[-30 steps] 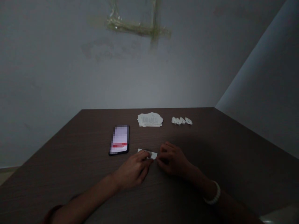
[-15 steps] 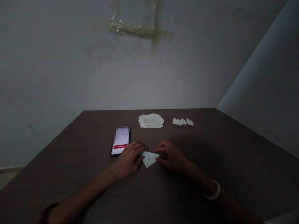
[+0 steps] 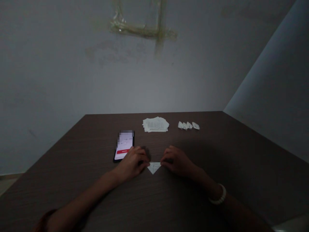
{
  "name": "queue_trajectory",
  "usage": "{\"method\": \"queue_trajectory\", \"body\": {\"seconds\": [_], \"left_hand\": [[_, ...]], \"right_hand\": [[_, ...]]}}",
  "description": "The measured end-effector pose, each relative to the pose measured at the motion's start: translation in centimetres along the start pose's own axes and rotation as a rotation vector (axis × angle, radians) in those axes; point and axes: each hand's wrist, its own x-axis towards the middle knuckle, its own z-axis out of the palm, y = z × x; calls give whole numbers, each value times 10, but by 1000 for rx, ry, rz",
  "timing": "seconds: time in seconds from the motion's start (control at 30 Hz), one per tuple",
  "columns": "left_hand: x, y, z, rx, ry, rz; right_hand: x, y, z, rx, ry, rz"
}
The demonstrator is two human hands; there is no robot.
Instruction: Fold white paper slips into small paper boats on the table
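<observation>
A small piece of printed paper (image 3: 154, 167), folded to a triangle with its point toward me, lies low over the table between my hands. At its left corner my left hand (image 3: 135, 162) pinches the paper between thumb and fingers. My right hand (image 3: 177, 161) grips the opposite corner the same way, a pale bracelet on that wrist. The paper's two corners are hidden under my fingertips.
A lit phone (image 3: 123, 146) lies just beyond my left hand. Farther back is a stack of printed paper sheets (image 3: 156, 125), with several small folded paper pieces (image 3: 185, 125) to its right. The brown table (image 3: 72, 154) meets a grey wall (image 3: 72, 80).
The paper's top edge has come down toward me, so the visible piece is a smaller, neater triangle. My fingers have closed onto its two corners.
</observation>
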Motion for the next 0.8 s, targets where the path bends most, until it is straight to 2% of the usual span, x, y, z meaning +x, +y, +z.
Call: {"method": "queue_trajectory", "body": {"seconds": [0.17,0.3,0.4,0.63,0.8], "left_hand": [[0,-3,-2,-11,-26,90],[-1,-3,2,4,44,87],[-1,-3,3,7,42,84],[-2,-1,-3,16,20,182],[-2,2,-4,131,9,247]], "right_hand": [[0,4,1,-30,-1,-37],[1,2,0,-34,9,-21],[1,1,-2,-36,2,-19],[0,5,-2,-75,-32,-132],[-2,1,-5,-179,-40,-183]]}}
